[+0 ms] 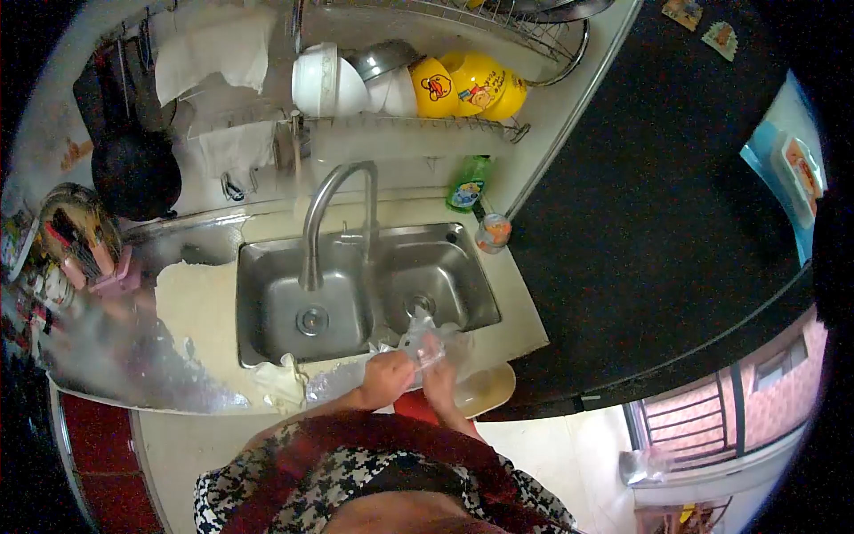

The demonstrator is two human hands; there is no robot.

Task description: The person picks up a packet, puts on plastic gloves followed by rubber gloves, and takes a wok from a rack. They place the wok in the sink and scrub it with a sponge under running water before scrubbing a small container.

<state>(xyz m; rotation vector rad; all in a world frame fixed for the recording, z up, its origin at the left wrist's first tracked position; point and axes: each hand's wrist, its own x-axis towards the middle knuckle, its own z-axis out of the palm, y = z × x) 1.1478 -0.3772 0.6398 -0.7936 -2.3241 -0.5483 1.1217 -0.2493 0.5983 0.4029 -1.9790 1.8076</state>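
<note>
At the sink's front edge, my left hand [388,377] is closed in a fist on the clear plastic bag [429,345]. My right hand [439,384] grips the same bag from the right, close beside the left. Something pinkish shows through the crumpled plastic, which overhangs the right basin of the double steel sink [302,343]. Below my right hand is a cream-coloured bowl [491,392], partly hidden by my wrist. A red thing [413,407] shows between my forearms. Left of my hands, a pale cloth [281,383] lies bunched on the counter edge.
The tall faucet [313,231] arches over the left basin. Behind the sink stand a green soap bottle [468,185] and a small jar [494,233]. Bowls [331,82] fill the rack above. A black refrigerator [640,214] borders the right; a pink utensil holder [120,276] stands left.
</note>
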